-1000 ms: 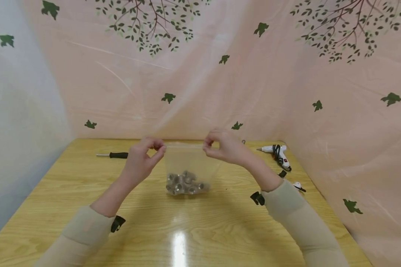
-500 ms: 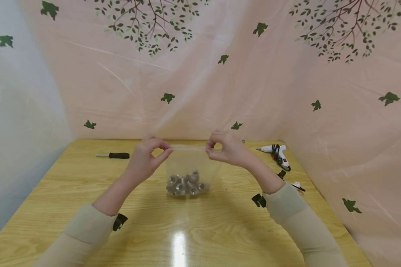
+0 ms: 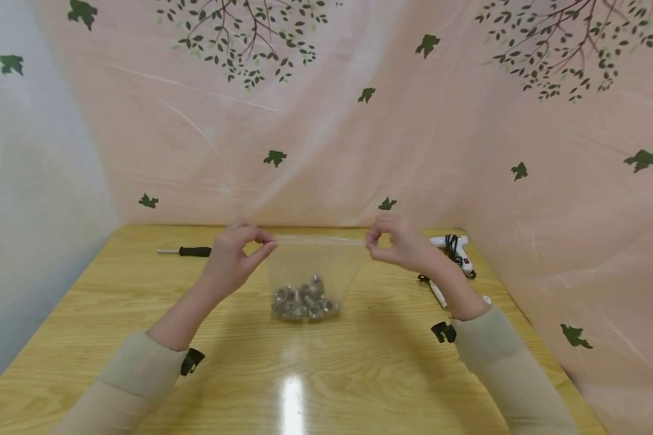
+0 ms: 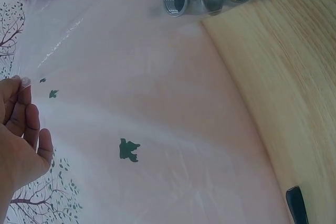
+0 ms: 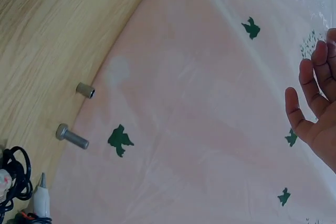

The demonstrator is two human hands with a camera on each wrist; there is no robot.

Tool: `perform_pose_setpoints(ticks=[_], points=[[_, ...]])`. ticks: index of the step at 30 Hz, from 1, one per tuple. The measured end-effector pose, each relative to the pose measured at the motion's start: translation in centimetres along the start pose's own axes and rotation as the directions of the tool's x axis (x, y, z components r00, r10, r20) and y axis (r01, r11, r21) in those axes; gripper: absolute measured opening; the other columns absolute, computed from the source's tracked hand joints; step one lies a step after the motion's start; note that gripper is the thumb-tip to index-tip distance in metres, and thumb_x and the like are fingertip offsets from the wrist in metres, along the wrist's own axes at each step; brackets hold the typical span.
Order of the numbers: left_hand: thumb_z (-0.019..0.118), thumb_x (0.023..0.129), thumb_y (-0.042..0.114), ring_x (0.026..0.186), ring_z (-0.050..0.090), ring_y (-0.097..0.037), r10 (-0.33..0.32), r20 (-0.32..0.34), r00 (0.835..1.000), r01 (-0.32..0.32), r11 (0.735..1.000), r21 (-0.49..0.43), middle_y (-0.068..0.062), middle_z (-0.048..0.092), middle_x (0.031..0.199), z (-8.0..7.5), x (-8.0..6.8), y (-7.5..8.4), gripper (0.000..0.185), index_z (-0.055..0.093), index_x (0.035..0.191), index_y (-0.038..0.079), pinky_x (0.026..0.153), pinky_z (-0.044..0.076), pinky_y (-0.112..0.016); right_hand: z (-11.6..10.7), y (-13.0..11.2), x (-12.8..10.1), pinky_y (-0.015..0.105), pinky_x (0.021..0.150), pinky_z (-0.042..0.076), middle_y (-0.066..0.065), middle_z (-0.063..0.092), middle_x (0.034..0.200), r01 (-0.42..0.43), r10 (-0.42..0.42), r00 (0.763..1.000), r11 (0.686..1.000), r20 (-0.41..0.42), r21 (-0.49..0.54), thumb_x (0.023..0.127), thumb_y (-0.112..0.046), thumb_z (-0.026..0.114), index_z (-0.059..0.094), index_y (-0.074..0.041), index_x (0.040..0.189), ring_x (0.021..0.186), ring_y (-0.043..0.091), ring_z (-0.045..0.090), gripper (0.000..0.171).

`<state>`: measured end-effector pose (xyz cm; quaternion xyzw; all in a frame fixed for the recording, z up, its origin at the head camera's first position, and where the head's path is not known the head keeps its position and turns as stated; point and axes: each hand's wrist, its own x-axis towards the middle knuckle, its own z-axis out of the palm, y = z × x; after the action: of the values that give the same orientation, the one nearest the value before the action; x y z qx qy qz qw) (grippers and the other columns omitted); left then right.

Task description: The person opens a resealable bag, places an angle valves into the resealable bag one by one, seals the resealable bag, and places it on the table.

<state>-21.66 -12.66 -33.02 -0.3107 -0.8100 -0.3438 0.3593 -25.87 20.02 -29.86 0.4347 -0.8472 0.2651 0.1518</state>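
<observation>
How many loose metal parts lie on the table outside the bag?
2: a bolt and a short sleeve, side by side at the table's far edge against the backdrop. Others may be hidden.

Clear bag (image 3: 315, 266), silver nuts (image 3: 305, 301), yellow wooden table (image 3: 315, 362).

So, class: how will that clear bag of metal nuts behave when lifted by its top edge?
The bag looks thin and floppy; it hangs slack between the left hand and right hand. The metal nuts sit heaped at the bottom, so it is probably bottom-heavy and may swing. Smooth film may slip.
</observation>
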Motion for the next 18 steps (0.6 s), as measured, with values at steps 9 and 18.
perform_pose_setpoints(ticks=[9, 18], points=[[0.074, 0.081, 0.008, 0.075, 0.056, -0.017, -0.019, 0.011, 1.000, 0.019, 1.000, 0.003, -0.004, 0.065, 0.077, 0.2, 0.1, 0.2, 0.006, 0.071, 0.084, 0.005, 0.064, 0.049, -0.031, -0.1, 0.8, -1.9, 0.026, 0.072, 0.047, -0.003, 0.061, 0.080, -0.030, 0.031, 0.997, 0.999, -0.070, 0.023, 0.079, -0.003, 0.067, 0.064, -0.011, 0.081, 0.078, 0.012, 0.055, 0.009], [0.072, 0.084, 0.011, 0.076, 0.058, -0.017, -0.108, -0.010, 0.994, 0.108, 0.994, -0.010, -0.003, 0.065, 0.080, 0.4, -0.5, -0.3, 0.006, 0.071, 0.087, 0.006, 0.064, 0.047, -0.031, 2.6, 0.2, -3.7, 0.055, 0.103, 0.035, 0.005, 0.055, 0.134, -0.036, 0.033, 0.999, 0.982, 0.019, 0.187, 0.093, -0.019, 0.060, 0.066, -0.016, 0.117, 0.129, 0.026, 0.044, 0.025]])
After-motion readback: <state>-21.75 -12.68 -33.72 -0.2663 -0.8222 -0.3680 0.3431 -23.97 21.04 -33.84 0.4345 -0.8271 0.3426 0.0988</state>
